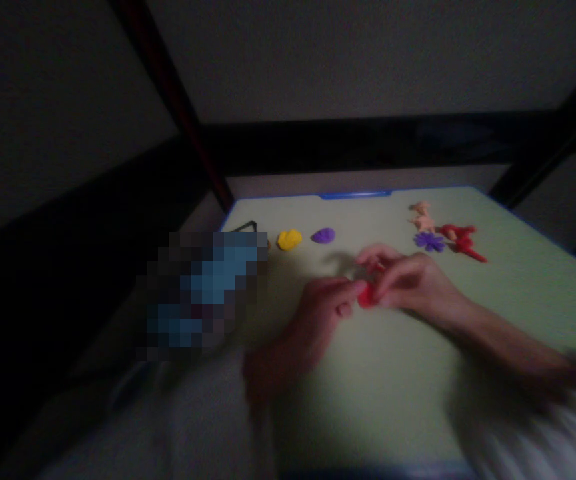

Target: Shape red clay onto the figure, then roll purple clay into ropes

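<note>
Between my two hands is a small flat piece of red modelling clay (367,295), held just above the pale board. My left hand (329,301) pinches its left side between thumb and fingers. From the right, my right hand (402,279) grips the other side with curled fingers. Beyond my hands lie a yellow clay lump (289,239) and a purple clay lump (324,235). A purple flower-like clay shape (429,242) sits behind my right hand, beside red clay pieces (461,238) and peach-coloured clay pieces (423,217).
The pale tabletop (368,400) has a blue rim, with a blue strip (355,195) at its far edge. A pixelated blue patch (223,270) covers something on the left, and a thin dark frame (248,227) shows behind it. Dark walls and posts stand around the table.
</note>
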Action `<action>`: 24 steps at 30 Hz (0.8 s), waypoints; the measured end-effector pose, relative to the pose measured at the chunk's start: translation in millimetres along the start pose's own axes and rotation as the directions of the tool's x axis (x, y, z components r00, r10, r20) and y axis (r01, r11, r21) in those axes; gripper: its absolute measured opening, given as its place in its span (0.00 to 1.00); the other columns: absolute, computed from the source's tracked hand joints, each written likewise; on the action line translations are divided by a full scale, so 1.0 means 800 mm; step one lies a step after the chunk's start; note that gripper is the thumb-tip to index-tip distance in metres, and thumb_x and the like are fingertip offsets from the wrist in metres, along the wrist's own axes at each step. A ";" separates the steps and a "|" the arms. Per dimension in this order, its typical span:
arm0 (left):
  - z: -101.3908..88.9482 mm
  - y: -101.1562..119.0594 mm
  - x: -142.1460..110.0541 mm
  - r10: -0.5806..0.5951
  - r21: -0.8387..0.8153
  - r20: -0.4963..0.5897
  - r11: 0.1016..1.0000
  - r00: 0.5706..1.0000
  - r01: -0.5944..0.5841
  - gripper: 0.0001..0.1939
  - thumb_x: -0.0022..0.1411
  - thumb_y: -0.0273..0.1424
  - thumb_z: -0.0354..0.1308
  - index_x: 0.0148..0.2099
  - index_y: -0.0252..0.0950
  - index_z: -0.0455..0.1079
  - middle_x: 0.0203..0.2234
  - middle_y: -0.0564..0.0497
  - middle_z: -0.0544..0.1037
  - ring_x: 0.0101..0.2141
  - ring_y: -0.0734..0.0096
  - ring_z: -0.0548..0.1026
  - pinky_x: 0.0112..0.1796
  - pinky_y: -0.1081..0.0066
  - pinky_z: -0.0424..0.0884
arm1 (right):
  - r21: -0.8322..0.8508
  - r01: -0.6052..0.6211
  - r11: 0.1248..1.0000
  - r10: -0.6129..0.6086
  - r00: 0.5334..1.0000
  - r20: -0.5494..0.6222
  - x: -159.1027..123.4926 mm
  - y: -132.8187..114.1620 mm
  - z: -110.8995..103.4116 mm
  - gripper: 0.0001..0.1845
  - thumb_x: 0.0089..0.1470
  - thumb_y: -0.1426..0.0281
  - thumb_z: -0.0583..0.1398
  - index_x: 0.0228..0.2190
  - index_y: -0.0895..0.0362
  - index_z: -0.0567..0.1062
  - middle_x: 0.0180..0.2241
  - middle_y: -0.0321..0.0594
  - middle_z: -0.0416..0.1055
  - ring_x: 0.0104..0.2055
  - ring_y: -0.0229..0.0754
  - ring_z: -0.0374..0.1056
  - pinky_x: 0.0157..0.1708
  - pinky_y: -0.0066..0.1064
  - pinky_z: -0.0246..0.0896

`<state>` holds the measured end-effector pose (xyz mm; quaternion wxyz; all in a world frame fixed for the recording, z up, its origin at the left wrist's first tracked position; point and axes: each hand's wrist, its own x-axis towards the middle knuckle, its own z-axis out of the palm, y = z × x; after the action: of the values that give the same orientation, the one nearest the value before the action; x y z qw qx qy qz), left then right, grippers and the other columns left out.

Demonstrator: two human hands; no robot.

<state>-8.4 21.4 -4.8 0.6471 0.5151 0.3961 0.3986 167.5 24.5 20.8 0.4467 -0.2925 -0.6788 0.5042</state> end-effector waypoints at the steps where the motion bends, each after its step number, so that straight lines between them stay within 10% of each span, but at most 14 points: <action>1: 0.000 -0.001 0.000 -0.001 -0.026 0.012 1.000 1.000 0.002 0.15 0.53 0.38 0.56 0.21 0.36 0.60 0.18 0.56 0.60 0.22 0.76 0.58 0.27 0.72 0.56 | 0.007 0.002 1.000 -0.002 1.000 0.007 0.000 0.000 -0.001 0.06 0.41 0.70 0.69 0.26 0.48 0.81 0.44 0.37 0.69 0.43 0.38 0.65 0.43 0.31 0.62; 14: -0.002 -0.005 0.002 0.020 -0.072 0.012 0.997 1.000 -0.020 0.15 0.54 0.37 0.58 0.22 0.35 0.62 0.19 0.56 0.60 0.23 0.77 0.58 0.28 0.73 0.58 | 0.082 -0.020 0.996 0.025 0.998 -0.063 0.000 0.004 -0.004 0.07 0.40 0.66 0.70 0.27 0.47 0.81 0.47 0.37 0.70 0.44 0.41 0.67 0.47 0.39 0.63; 24: 0.009 0.008 0.000 -0.071 -0.210 0.062 0.974 0.996 0.083 0.09 0.48 0.35 0.58 0.23 0.35 0.67 0.20 0.54 0.64 0.26 0.74 0.62 0.31 0.71 0.59 | 0.026 -0.016 1.000 0.013 0.995 0.101 0.001 0.008 -0.009 0.05 0.43 0.68 0.68 0.28 0.49 0.81 0.52 0.38 0.67 0.48 0.43 0.65 0.49 0.41 0.62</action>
<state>-2.4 19.5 3.0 0.7239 0.4381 0.3532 0.3991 173.3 29.8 15.8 0.4121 -0.2656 -0.6915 0.5305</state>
